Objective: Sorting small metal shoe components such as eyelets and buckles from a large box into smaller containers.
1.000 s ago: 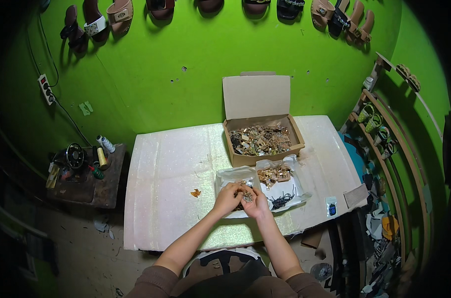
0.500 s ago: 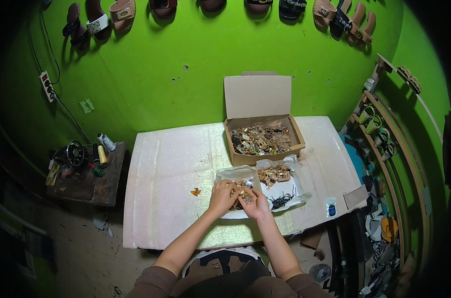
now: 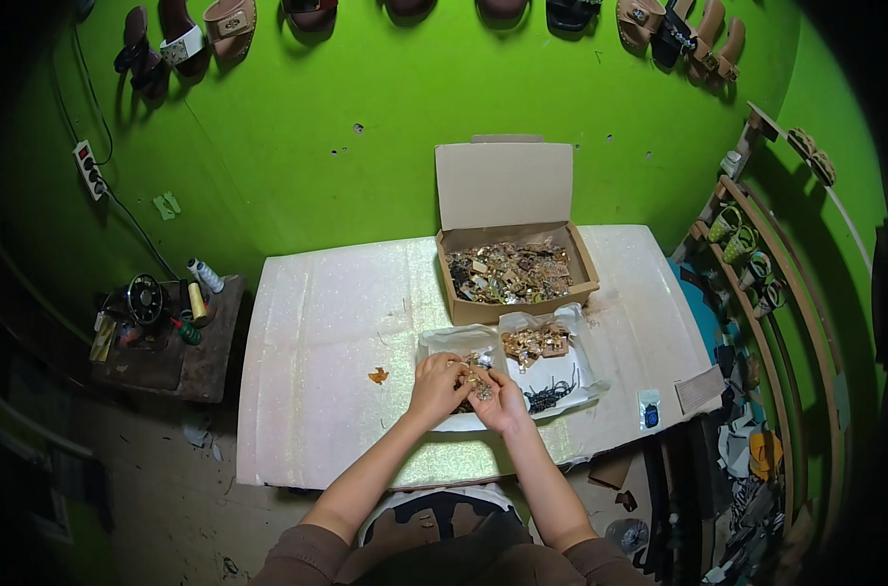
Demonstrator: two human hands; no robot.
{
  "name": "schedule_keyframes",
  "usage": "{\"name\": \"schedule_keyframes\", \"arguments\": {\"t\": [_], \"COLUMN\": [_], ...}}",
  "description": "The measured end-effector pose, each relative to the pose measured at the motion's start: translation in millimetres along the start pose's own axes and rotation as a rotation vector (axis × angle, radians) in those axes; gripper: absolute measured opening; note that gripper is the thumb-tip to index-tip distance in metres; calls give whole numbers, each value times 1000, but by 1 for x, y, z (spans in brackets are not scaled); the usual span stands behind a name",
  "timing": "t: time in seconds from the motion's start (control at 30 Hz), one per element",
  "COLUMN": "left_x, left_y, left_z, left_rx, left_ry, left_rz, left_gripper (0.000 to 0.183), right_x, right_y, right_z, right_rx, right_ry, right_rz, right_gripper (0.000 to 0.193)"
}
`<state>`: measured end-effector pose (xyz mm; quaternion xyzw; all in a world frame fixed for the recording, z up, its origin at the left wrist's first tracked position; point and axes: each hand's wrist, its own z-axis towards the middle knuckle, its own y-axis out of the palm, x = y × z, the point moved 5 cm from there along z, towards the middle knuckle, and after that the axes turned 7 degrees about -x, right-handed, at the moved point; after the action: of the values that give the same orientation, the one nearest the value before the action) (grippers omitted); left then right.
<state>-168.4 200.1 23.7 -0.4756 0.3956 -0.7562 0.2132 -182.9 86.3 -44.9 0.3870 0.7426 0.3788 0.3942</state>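
My left hand [image 3: 436, 391] and my right hand [image 3: 504, 403] meet over the left compartment of a white paper-lined tray [image 3: 587, 391]. Small shiny ornaments [image 3: 480, 387] rest in the curled fingers of my right hand, which is turned partly palm up. The fingers of my left hand are pinched together against them; what they hold is too small to name. More pieces lie beneath my hands, mostly hidden. In the tray's right compartment are gold-coloured ornaments [image 3: 534, 344] at the far end and black stringy pieces [image 3: 551, 395] at the near end.
Behind the tray stands an open cardboard box [image 3: 467, 313] full of mixed ornaments. An orange-brown scrap [image 3: 378, 375] lies left on the pale table [image 3: 317, 391]; a small packet [image 3: 649, 410] lies right. A sewing machine [image 3: 143, 303] stands far left, a wooden rack [image 3: 786, 283] right.
The view has shifted slightly. My hands stay together over the tray's left compartment, with only small finger movements.
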Motion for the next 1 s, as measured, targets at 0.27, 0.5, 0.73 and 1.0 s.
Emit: {"name": "schedule_keyframes", "arguments": {"t": [0.27,0.5,0.73,1.0], "left_x": [-24,-22,-19,-15], "left_y": [5,-3,-1,8], "left_z": [5,4,2,0], "left_rx": [86,80,14,-57], "left_ry": [-199,-335,-413,-444], "left_rz": [-29,-80,-176,-236], "left_gripper": [15,13,19,21], "right_x": [-18,-32,-35,-30], "right_y": [7,17,24,20], "right_z": [0,15,28,18], "right_rx": [6,-127,-102,-128], "right_ry": [120,255,275,397], "right_rz": [30,-196,-414,-530], "right_gripper": [29,39,42,45]}}
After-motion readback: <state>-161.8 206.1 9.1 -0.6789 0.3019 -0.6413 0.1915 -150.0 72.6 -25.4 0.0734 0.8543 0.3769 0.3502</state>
